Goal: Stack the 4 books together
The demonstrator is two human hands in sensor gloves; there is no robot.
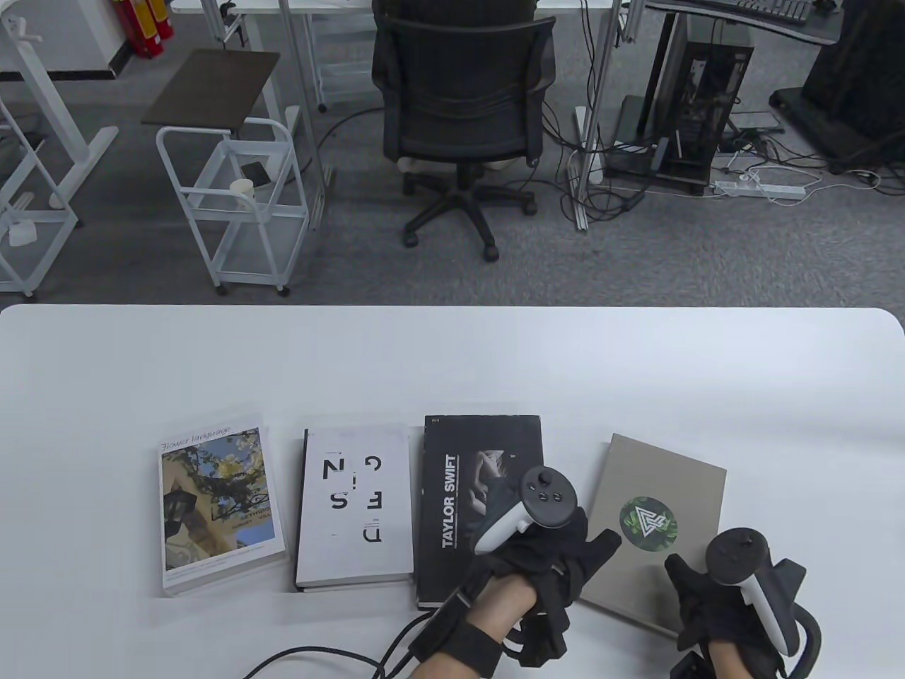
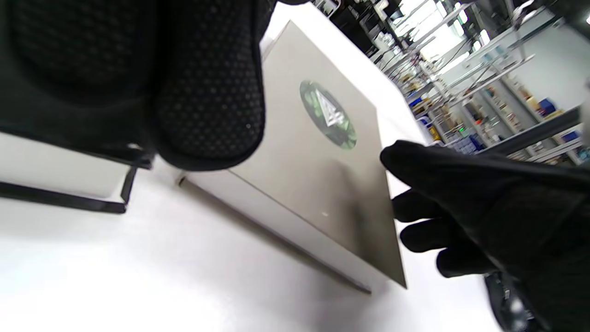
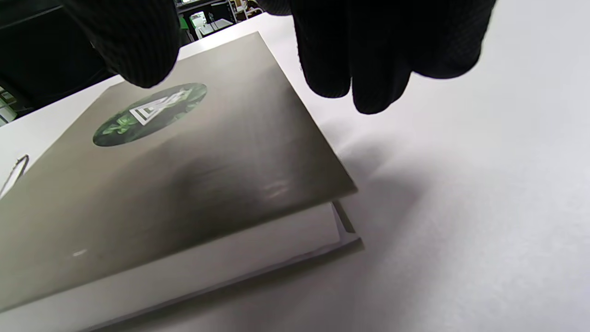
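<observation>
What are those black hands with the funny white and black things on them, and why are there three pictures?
Those are a person's two hands in black sensor gloves. The left hand and the right hand each have a tracker strapped on the back, so a computer can follow how they move.

One picture looks down at the white table. The other two come from small cameras on each wrist, so they look tilted and very close.

Four books lie side by side: a flower book, a white book, a black Taylor Swift book and a grey book with a green circle. Both hands are at the grey book's near edge. Whether their grip on it has closed, I cannot tell.
</observation>
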